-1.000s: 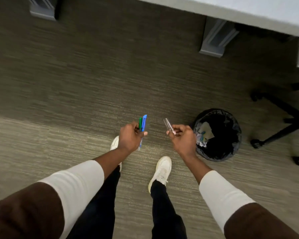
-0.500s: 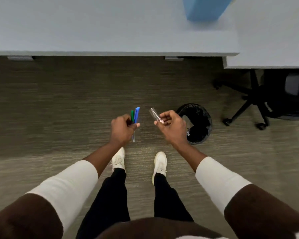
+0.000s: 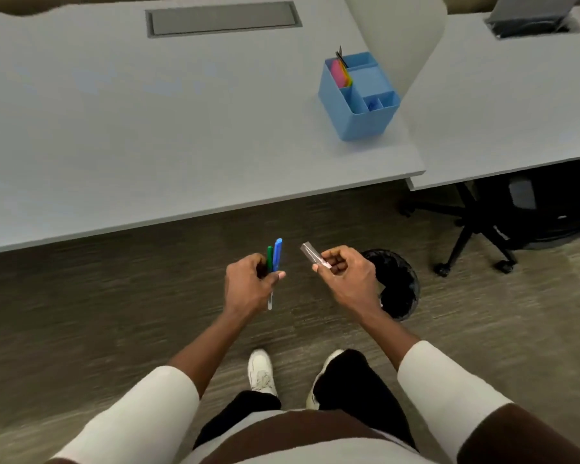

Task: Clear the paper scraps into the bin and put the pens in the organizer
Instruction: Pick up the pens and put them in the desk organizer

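Note:
My left hand [image 3: 248, 289] grips a blue pen [image 3: 276, 254] and a green pen [image 3: 269, 257], tips up, above the carpet in front of the desk. My right hand [image 3: 345, 279] holds a clear pen [image 3: 310, 254] pointing up and left. A black bin [image 3: 400, 286] with a dark liner stands on the floor just right of and partly behind my right hand. The blue organizer [image 3: 359, 98] sits on the grey desk [image 3: 148, 128] at the far right, with coloured notes in one compartment and a dark item sticking up at the back.
A second desk [image 3: 499, 105] joins on the right, with a black wheeled chair [image 3: 503, 222] beneath it. A grey cable hatch [image 3: 221, 18] lies in the desk's far side. My feet in white shoes [image 3: 262, 373] stand on the carpet below.
The view has lifted from the floor to the desk, bringing the organizer into sight. Both hands keep the same pens and stay in front of me.

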